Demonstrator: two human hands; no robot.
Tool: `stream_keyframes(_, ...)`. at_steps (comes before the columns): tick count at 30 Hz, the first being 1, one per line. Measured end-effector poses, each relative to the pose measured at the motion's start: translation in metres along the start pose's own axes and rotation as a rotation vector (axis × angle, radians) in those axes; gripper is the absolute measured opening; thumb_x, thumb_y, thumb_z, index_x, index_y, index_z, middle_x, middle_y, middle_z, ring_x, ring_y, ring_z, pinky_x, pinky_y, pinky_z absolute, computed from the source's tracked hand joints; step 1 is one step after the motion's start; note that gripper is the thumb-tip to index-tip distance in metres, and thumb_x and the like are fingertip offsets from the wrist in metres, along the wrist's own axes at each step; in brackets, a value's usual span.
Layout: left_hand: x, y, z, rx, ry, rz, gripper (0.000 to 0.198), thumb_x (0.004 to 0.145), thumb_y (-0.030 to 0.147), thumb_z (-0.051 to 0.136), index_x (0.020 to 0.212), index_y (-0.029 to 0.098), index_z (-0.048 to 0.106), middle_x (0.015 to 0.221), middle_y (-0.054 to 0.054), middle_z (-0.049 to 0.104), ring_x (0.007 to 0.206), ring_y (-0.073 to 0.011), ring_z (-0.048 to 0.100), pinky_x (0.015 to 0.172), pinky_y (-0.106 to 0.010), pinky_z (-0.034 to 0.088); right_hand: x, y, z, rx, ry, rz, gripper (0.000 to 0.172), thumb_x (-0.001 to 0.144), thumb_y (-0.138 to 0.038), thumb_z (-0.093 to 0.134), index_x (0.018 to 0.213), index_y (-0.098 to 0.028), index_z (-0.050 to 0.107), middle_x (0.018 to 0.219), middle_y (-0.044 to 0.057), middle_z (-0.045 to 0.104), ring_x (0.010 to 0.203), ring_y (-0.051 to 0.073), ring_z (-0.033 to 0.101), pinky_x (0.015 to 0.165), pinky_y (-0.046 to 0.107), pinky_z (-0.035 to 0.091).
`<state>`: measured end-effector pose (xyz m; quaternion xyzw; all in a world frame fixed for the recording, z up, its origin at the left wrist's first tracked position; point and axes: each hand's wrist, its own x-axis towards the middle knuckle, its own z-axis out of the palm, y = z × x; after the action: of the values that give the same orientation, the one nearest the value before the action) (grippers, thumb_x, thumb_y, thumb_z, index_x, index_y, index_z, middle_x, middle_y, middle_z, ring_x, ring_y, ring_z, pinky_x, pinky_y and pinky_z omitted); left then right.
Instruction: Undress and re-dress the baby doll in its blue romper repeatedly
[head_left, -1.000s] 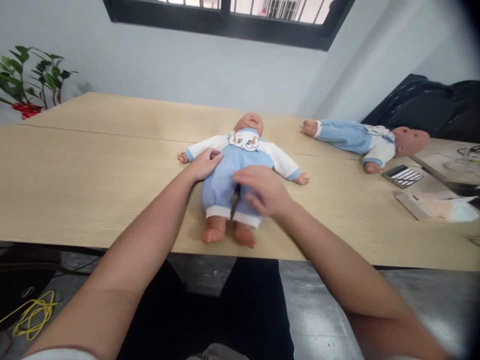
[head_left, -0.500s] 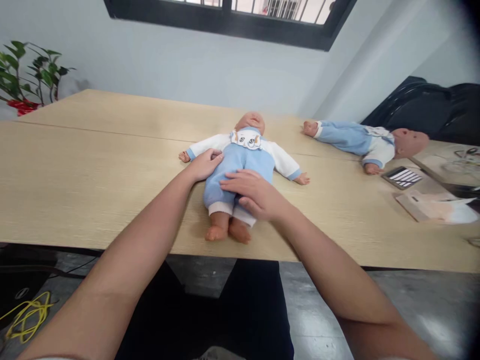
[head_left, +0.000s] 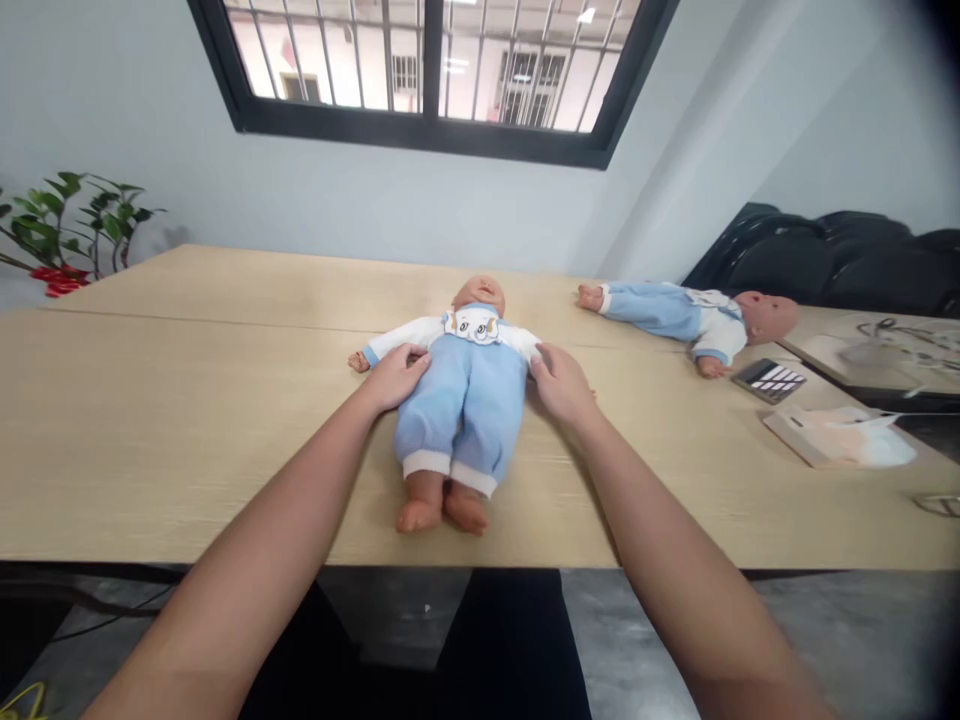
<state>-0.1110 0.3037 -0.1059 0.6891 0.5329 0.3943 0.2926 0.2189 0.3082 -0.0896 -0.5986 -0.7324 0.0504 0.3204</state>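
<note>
Doll (head_left: pixel 471 365) lies face-up on worktop (head_left: pixel 225 430), feet (head_left: pixel 420 515) nearest edge. Left hand (head_left: pixel 400 376) against its side, right hand (head_left: pixel 561 382) at opposite sleeve (head_left: pixel 520 341); fingers partly curled, cannot tell if either grip holds. Best: light, even pressure.

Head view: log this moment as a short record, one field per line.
Left hand: at the near doll, against its side by the waist
Right hand: at the same doll's other side, by the white sleeve
Near doll's pose: on its back, legs toward the person
Far doll: lying apart, to the person's right
Surface: pale table
Background: dark-framed window; leafy plant at left
</note>
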Motion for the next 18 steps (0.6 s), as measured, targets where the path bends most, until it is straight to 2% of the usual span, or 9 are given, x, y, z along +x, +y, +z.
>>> stream_keyframes(6, -0.014, 0.015, 0.005, -0.003, 0.028, -0.017, 0.042, 0.1, 0.044, 0.053, 0.126, 0.013, 0.064, 0.134, -0.017, 0.069, 0.127, -0.0274, 0.062, 0.116, -0.043, 0.044, -0.002, -0.008, -0.008, -0.025, -0.035, 0.046, 0.057, 0.102, -0.042, 0.04, 0.142, -0.007, 0.061, 0.148, 0.022, 0.062, 0.139, 0.035, 0.055, 0.122, 0.051, 0.038)
stream_keyframes(12, -0.043, 0.04, 0.013, -0.033, 0.086, -0.041, 0.053, 0.102, 0.05, 0.044, 0.135, 0.011, 0.057, 0.142, -0.021, 0.062, 0.135, -0.0284, 0.058, 0.119, -0.044, 0.043, -0.005, -0.01, -0.014, -0.015, -0.025, 0.07, 0.06, 0.102, -0.045, 0.037, 0.141, -0.006, 0.061, 0.149, 0.022, 0.06, 0.141, 0.035, 0.053, 0.123, 0.049, 0.035)
stream_keyframes(16, -0.068, 0.045, 0.023, -0.153, 0.077, -0.083, 0.06, 0.102, 0.058, 0.04, 0.143, 0.015, 0.05, 0.151, -0.018, 0.055, 0.145, -0.0258, 0.05, 0.126, -0.042, 0.035, 0.017, -0.01, -0.016, 0.059, 0.053, 0.044, 0.056, 0.099, -0.043, 0.037, 0.133, -0.008, 0.065, 0.143, 0.022, 0.064, 0.135, 0.032, 0.056, 0.12, 0.043, 0.036)
stream_keyframes(18, -0.083, 0.04, 0.032, -0.182, 0.11, -0.114, 0.06, 0.101, 0.058, 0.039, 0.142, 0.016, 0.051, 0.152, -0.017, 0.054, 0.147, -0.0256, 0.047, 0.128, -0.041, 0.033, 0.039, -0.012, -0.018, 0.143, 0.005, 0.058, 0.053, 0.098, -0.042, 0.038, 0.129, -0.009, 0.066, 0.14, 0.021, 0.065, 0.133, 0.032, 0.056, 0.118, 0.041, 0.037)
